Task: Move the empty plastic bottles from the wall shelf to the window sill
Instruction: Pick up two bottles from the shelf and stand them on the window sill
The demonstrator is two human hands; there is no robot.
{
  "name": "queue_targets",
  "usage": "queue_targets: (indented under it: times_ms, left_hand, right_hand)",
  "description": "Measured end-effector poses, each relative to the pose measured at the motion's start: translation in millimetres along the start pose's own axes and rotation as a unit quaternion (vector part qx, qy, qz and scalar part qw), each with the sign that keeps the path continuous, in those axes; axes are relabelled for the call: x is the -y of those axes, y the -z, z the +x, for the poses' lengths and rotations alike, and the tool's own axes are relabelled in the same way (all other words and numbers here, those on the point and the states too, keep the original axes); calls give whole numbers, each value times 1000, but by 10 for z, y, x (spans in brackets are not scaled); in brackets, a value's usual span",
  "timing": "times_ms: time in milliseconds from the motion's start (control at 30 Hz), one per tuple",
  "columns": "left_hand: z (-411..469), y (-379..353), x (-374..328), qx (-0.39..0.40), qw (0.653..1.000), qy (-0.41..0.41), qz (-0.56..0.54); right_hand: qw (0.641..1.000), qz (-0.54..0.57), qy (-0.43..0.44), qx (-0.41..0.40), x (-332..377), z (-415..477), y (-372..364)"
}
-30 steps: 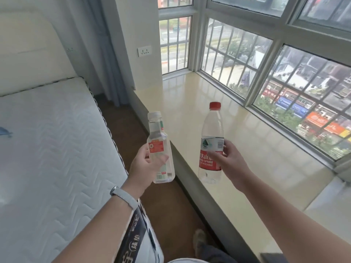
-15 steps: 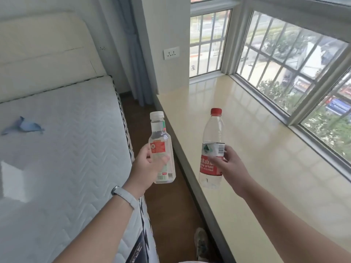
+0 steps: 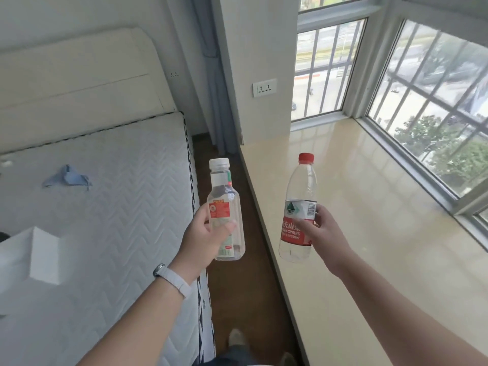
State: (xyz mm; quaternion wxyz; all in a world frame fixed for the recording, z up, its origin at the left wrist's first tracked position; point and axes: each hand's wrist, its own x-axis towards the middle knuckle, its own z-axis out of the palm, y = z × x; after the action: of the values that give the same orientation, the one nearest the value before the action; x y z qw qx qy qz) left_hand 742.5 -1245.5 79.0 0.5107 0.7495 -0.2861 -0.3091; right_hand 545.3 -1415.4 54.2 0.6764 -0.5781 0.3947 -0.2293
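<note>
Left hand [image 3: 203, 240] grips a white-capped bottle [image 3: 225, 207] above the floor. Right hand [image 3: 323, 233] grips a red-capped bottle [image 3: 299, 207] over the sill [image 3: 369, 220] edge; bed [image 3: 92, 207] lies left.

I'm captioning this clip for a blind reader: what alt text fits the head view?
Two hands each hold an empty plastic bottle upright: left hand a white-capped bottle, right hand a red-capped bottle, beside a bare window sill.
</note>
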Motion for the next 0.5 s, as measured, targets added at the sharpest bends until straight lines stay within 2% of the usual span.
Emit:
queue_targets:
  times_ms: [233, 500]
  left_hand:
    - [714, 324, 221, -9, 1000, 15, -7]
    - [1849, 962, 324, 3, 999, 7, -42]
  right_hand:
    - [999, -23, -26, 8, -47, 579, -421]
    - [997, -75, -24, -10, 315, 1545, -1104]
